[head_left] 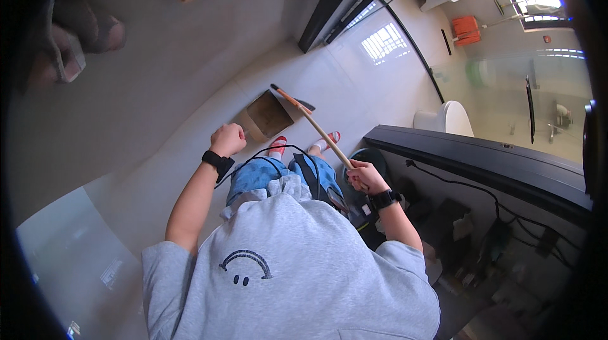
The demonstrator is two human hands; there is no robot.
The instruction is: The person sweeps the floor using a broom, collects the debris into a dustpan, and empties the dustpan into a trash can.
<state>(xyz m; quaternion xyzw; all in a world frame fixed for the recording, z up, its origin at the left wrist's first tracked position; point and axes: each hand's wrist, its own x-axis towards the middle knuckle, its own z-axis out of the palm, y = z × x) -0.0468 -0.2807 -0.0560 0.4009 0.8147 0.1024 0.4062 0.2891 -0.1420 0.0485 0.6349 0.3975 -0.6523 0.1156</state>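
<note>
Stood over a pale tiled floor (158, 124), seen from above. Left hand (228, 139) curled into a loose fist, empty, hanging out to the left of the body and touching nothing. Just right of it and farther off, a flat brown piece of cardboard (269, 114) lay on the tiles beyond the red and white slippers (277, 145).

Long wooden stick (313, 126) ran on a slant: dark far end down by the cardboard's far right corner, near end rising rightward into the right hand (366, 177). That hand closed around the stick's near end, fingers wrapped tight. So the stick's long axis pointed far and left from the right hand, its tip nearer the empty left hand's side but well apart from it.

Farther right, a dark counter (481, 153) with a black cable (456, 181), and a white toilet (453, 118) beyond.
</note>
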